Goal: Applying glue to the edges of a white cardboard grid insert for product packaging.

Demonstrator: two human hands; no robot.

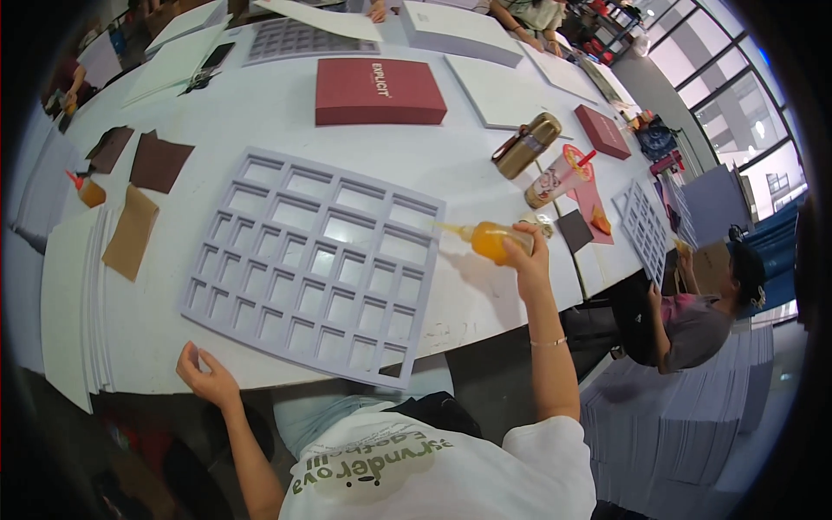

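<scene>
Head view: right hand (525, 253) is gripping a glue bottle (492, 241) w/ orange liquid, fingers wrapped tight round its body, bottle lying sideways in the fist. Nozzle is pointing left, its tip hovering right at the right edge of the grid tray (316, 262); can't tell if it's touching. Bottle is sitting above the bench (260, 113) near its right edge, just right of the tray. Left hand (204, 374) is resting at the bench's near edge, by the tray's near-left corner, fingers loosely apart, holding nothing. Tray is lying flat mid-bench, grey, w/ many square cut-outs. Red box (378, 90) is lying beyond it toward the far edge. Flask (527, 144) & drink cup (556, 176) are standing near the right edge. Brown sheets (160, 162) are lying by the left edge. Another person (693, 321) is sitting off the right side.
</scene>
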